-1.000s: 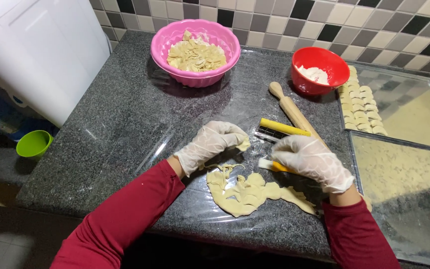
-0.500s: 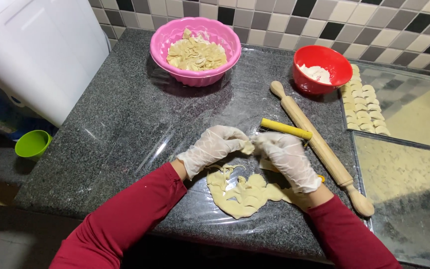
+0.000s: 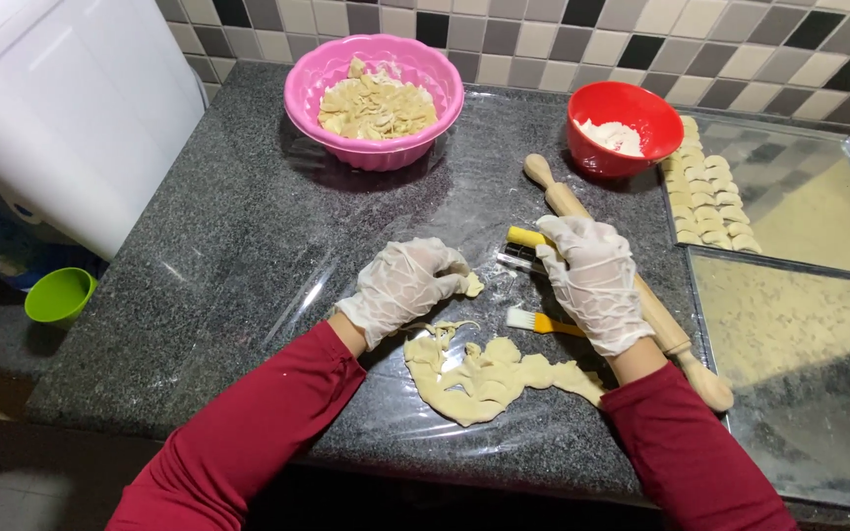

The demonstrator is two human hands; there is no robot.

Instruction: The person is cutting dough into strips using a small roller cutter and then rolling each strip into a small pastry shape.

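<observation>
While 2 gloved hands work, L hand [image 3: 407,285] pinches 1 dough piece [image 3: 471,285].

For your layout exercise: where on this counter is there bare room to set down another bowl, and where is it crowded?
Free: the granite counter left of the left hand, below the pink bowl; also between that and the red bowl. Crowded: around the right hand, with rolling pin, brush and dough scraps; trays fill the right.

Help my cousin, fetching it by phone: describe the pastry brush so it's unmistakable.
On the dark granite counter, find the wooden rolling pin. Left of it, by the gloved right hand, lies the brush: pale bristles with an orange-yellow handle.
</observation>
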